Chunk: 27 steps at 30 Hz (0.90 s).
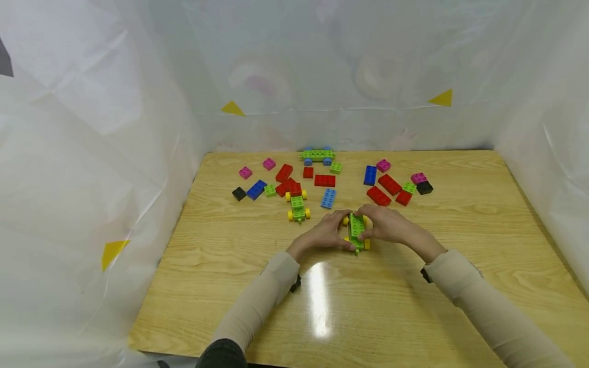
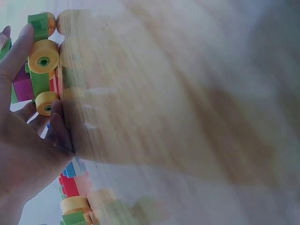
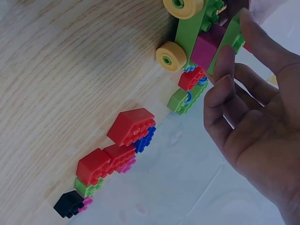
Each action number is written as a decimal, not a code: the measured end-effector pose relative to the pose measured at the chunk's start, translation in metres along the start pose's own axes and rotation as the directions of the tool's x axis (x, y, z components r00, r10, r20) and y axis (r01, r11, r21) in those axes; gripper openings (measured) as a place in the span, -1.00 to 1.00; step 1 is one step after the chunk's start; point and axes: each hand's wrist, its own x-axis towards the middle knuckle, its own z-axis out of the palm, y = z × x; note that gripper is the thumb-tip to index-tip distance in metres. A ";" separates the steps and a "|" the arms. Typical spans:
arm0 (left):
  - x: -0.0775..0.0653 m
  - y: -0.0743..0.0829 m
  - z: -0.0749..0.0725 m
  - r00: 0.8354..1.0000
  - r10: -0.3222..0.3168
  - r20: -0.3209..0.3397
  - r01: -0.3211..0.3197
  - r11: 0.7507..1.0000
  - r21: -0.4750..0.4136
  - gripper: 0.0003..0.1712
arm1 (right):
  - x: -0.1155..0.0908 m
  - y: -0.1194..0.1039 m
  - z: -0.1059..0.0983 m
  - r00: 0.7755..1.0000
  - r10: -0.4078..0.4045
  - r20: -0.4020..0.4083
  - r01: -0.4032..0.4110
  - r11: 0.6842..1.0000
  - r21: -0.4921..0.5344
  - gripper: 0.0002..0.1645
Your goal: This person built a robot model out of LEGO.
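In the head view, a green toy car base with yellow wheels (image 3: pixel 186 42) stands on the table between both hands. A magenta brick (image 3: pixel 206 47) sits on it, largely hidden from above. My left hand (image 1: pixel 326 231) grips the base from the left, thumb toward its near end and fingers around the far end. From the other side, my right hand (image 1: pixel 387 225) pinches a long green brick (image 1: pixel 356 225) between thumb and fingers. The right wrist view shows this green brick right at the top of the magenta one.
Left of the hands stands a second green car base (image 1: pixel 297 208) with yellow wheels, red bricks at its far end. Further back is a green base with blue wheels (image 1: pixel 317 155). Loose bricks, such as a light blue one (image 1: pixel 329 198) and a red one (image 1: pixel 379 196), lie around the wooden table (image 1: pixel 221 286).
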 end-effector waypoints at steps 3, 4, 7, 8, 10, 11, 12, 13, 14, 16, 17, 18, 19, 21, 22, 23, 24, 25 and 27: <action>0.000 0.000 -0.001 1.000 0.007 -0.006 -0.007 1.000 0.003 0.15 | 0.001 0.000 -0.001 1.000 0.007 0.002 -0.007 1.000 0.009 -0.32; 0.000 0.000 -0.001 1.000 0.007 -0.007 -0.007 1.000 -0.001 0.15 | 0.001 0.000 -0.001 1.000 0.008 0.004 -0.009 1.000 0.014 -0.32; 0.000 -0.001 0.000 1.000 -0.001 -0.001 0.001 1.000 -0.010 0.15 | 0.001 0.000 -0.001 1.000 0.012 0.012 -0.013 0.999 0.035 -0.32; 0.000 -0.001 0.001 1.000 -0.005 0.001 0.005 1.000 -0.013 0.15 | 0.001 0.001 -0.001 1.000 0.013 0.015 -0.013 0.999 0.041 -0.33; 0.000 -0.001 0.001 1.000 -0.007 0.003 0.007 1.000 -0.013 0.15 | 0.001 0.001 0.000 1.000 0.012 0.014 -0.012 0.999 0.046 -0.33; 0.000 -0.001 0.001 1.000 -0.006 0.002 0.006 1.000 -0.011 0.15 | 0.001 0.001 0.000 1.000 0.010 0.012 -0.010 0.999 0.046 -0.33; 0.000 -0.001 0.001 1.000 -0.005 -0.001 0.005 1.000 -0.010 0.15 | 0.001 0.002 0.000 1.000 0.009 0.010 -0.010 0.999 0.044 -0.33; 0.000 -0.001 0.001 1.000 -0.003 -0.003 0.003 1.000 -0.010 0.15 | 0.002 0.002 0.000 1.000 0.011 0.008 -0.011 0.999 0.041 -0.33; 0.000 -0.001 0.001 1.000 -0.002 -0.005 0.002 1.000 -0.010 0.15 | 0.002 0.002 0.000 1.000 0.009 0.007 -0.009 0.999 0.039 -0.33; 0.000 -0.001 0.001 1.000 -0.001 -0.006 0.001 1.000 -0.012 0.15 | 0.002 0.002 -0.001 1.000 0.007 0.009 -0.007 0.999 0.034 -0.33; 0.000 -0.001 0.001 1.000 -0.002 -0.006 0.002 1.000 -0.014 0.15 | 0.003 0.002 -0.001 1.000 0.008 0.009 -0.009 0.999 0.033 -0.33; 0.000 -0.001 0.001 1.000 -0.002 -0.005 0.002 1.000 -0.014 0.15 | 0.003 0.002 -0.001 1.000 0.009 0.010 -0.009 1.000 0.030 -0.33; 0.000 -0.001 0.001 1.000 -0.002 -0.004 0.002 1.000 -0.015 0.15 | 0.003 0.002 -0.001 1.000 0.009 0.010 -0.010 1.000 0.029 -0.32; 0.000 -0.001 0.000 1.000 -0.001 -0.001 0.001 1.000 -0.017 0.15 | 0.003 0.002 -0.001 1.000 0.011 0.010 -0.011 0.999 0.031 -0.32; 0.000 -0.001 0.000 1.000 -0.001 0.000 0.001 1.000 -0.017 0.15 | 0.003 0.002 -0.001 1.000 0.012 0.010 -0.012 0.999 0.034 -0.32; 0.000 -0.001 0.000 1.000 0.000 0.001 0.000 1.000 -0.017 0.15 | 0.003 0.003 0.000 1.000 0.014 0.010 -0.014 0.999 0.036 -0.32; 0.000 -0.001 0.000 1.000 0.001 0.002 -0.001 1.000 -0.017 0.15 | 0.003 0.003 0.000 1.000 0.014 0.009 -0.014 0.999 0.040 -0.32; 0.000 -0.001 0.000 1.000 0.002 0.002 -0.002 1.000 -0.016 0.15 | 0.002 0.002 0.000 1.000 0.015 0.008 -0.016 0.999 0.047 -0.32; 0.000 -0.002 0.000 1.000 0.002 0.004 -0.002 1.000 -0.016 0.15 | 0.002 0.002 0.000 1.000 0.015 0.002 -0.015 0.998 0.055 -0.32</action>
